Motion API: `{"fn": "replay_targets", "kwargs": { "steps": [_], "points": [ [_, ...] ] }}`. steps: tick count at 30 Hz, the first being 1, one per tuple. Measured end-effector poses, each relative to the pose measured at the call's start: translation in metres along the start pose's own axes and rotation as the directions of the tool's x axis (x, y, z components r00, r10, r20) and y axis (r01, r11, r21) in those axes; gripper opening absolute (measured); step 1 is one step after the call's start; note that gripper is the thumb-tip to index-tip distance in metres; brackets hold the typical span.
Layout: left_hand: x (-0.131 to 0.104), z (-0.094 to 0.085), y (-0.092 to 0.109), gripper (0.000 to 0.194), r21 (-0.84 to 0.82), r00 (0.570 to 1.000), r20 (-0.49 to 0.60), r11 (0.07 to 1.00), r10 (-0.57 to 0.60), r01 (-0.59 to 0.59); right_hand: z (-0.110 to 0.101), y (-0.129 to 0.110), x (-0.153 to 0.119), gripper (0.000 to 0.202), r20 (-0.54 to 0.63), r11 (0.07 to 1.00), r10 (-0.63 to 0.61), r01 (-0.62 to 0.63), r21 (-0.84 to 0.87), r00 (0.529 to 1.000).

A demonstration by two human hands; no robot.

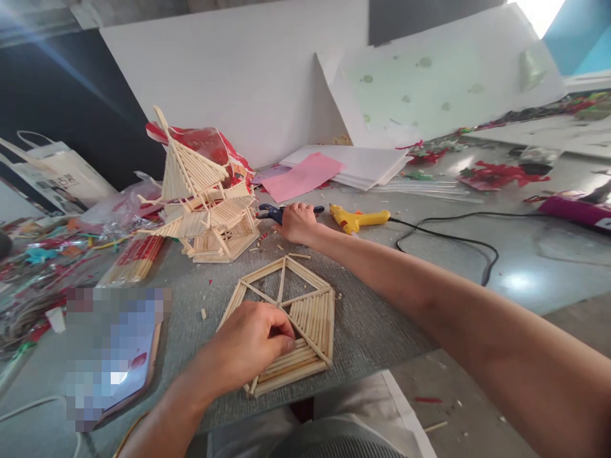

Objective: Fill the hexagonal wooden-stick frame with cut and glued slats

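Observation:
A flat hexagonal frame of thin wooden sticks (311,315) lies on the grey table in front of me. Spokes divide it; some of its triangles are filled with rows of sticks, others are bare. My left hand (251,340) rests on its near left part, thumb and fingers curled together over the sticks; what they pinch is hidden. Farther off, my right hand (298,222) is closed over dark blue pliers (271,212), whose ends show on both sides of it. A yellow hot glue gun (358,218) lies just right of that hand.
A pagoda-like stick model (210,219) stands behind the frame, near a packet of sticks (133,257). At left are a blurred-out phone or tablet (119,356) and plastic scraps. Pink paper (303,177) and white boards (356,164) lie behind. A black cord (449,240) trails right.

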State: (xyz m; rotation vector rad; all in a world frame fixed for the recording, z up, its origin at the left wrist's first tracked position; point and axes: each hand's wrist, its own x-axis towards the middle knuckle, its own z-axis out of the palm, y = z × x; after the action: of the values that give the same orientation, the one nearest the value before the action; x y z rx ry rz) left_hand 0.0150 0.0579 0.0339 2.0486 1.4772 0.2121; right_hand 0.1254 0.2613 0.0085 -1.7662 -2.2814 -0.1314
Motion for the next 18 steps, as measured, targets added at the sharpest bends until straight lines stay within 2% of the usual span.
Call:
{"fn": "replay_targets", "kwargs": {
  "steps": [5, 18],
  "points": [
    [0.000, -0.005, 0.002, 0.015, 0.013, 0.998, 0.067, 1.000, -0.005, 0.004, -0.001, -0.001, 0.000, 0.068, 0.004, 1.000, 0.010, -0.010, 0.000, 1.000],
    [0.008, -0.008, -0.003, 0.015, 0.006, 0.991, 0.126, 0.999, 0.046, -0.047, 0.005, -0.001, 0.015, 0.067, 0.000, 1.000, -0.009, 0.009, 0.004, 1.000]
  ]
}}
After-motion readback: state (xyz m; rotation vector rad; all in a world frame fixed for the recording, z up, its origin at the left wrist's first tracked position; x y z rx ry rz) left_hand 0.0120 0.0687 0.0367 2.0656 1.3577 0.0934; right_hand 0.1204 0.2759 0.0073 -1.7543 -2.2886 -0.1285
